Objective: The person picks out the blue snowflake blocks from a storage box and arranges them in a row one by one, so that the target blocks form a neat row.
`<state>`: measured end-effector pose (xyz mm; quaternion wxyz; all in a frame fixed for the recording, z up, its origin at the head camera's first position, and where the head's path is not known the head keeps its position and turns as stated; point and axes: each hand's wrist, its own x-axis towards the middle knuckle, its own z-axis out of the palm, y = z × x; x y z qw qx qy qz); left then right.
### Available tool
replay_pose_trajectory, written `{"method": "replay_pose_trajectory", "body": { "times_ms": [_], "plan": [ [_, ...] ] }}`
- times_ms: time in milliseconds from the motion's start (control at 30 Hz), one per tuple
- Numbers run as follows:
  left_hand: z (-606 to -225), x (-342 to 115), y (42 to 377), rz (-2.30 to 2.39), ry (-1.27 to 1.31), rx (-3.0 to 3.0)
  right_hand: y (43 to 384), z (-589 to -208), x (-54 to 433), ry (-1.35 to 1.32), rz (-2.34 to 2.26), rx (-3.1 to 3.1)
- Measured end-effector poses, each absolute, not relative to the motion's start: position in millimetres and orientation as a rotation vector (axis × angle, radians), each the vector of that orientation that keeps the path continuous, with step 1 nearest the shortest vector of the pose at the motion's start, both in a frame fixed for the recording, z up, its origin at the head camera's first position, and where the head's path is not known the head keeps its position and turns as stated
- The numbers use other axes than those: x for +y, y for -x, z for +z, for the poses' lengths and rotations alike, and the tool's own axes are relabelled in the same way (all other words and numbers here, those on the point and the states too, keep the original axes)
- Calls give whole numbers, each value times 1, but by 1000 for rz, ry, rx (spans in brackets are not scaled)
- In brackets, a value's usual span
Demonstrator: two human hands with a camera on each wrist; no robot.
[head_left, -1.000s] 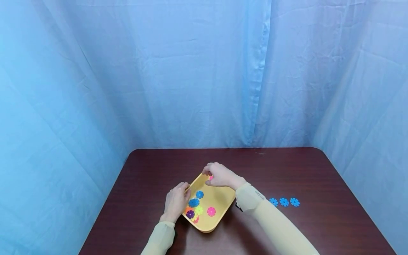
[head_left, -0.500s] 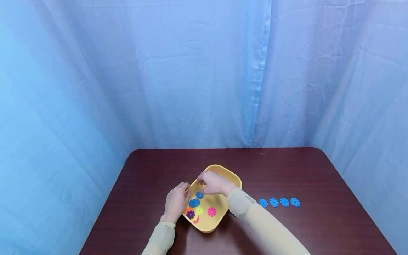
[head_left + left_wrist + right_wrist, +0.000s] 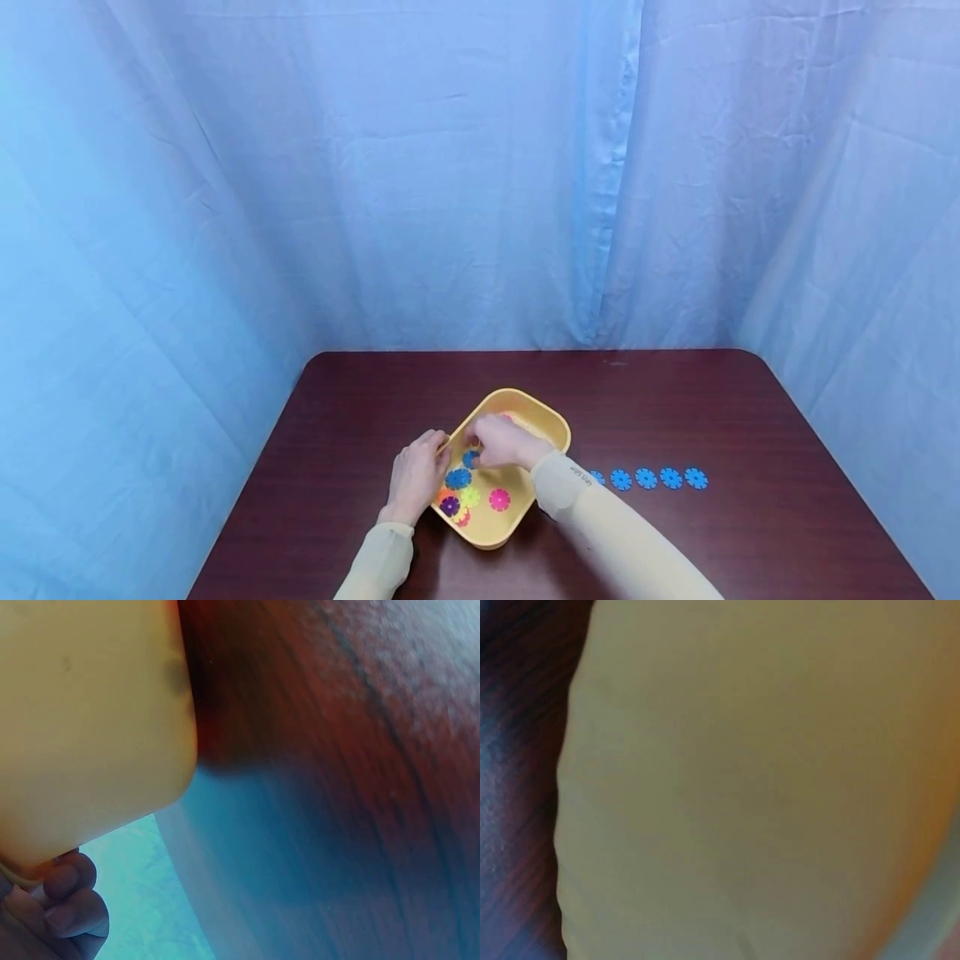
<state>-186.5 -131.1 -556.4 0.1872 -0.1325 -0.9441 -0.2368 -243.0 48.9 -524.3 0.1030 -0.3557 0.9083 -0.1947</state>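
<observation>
Disc [image 3: 468,459], blue, partly under right grip [image 3: 504,442] (closure unclear), left grip [image 3: 415,475] clamped on tray [image 3: 536,406]

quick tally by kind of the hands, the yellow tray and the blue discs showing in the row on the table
Hands: 2 (left hand, right hand)
Yellow tray: 1
Blue discs in the row: 5, one partly hidden
Total: 8

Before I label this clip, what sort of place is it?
Probably a curtained tabletop workspace: blue curtains hang behind and beside a dark table, where blue discs lie in a row.
</observation>
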Motion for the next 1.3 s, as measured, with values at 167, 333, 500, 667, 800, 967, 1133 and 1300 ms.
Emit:
{"method": "replay_pose_trajectory", "body": {
  "times_ms": [167,333,500,667,800,967,1133,1300],
  "plan": [
    [-556,-131,187,-667,377,-2659,245,-532,47,1064,-551,2678],
    [-555,-131,187,-664,372,-2670,245,-537,45,1061,-487,2701],
    [-554,-130,187,-662,370,-2674,242,-541,43,1007,-486,2700],
    [-555,-131,186,-663,364,-2671,238,-543,42,1021,-456,2719],
    [-555,-131,186,-658,368,-2663,237,-543,42,1053,-418,2730],
    [-555,-131,187,-651,372,-2654,237,-544,42,1022,-433,2728],
    [-555,-131,186,-652,364,-2664,237,-544,43,945,-476,2711],
    [-555,-131,185,-660,360,-2669,238,-542,43,916,-512,2691]
  ]
}}
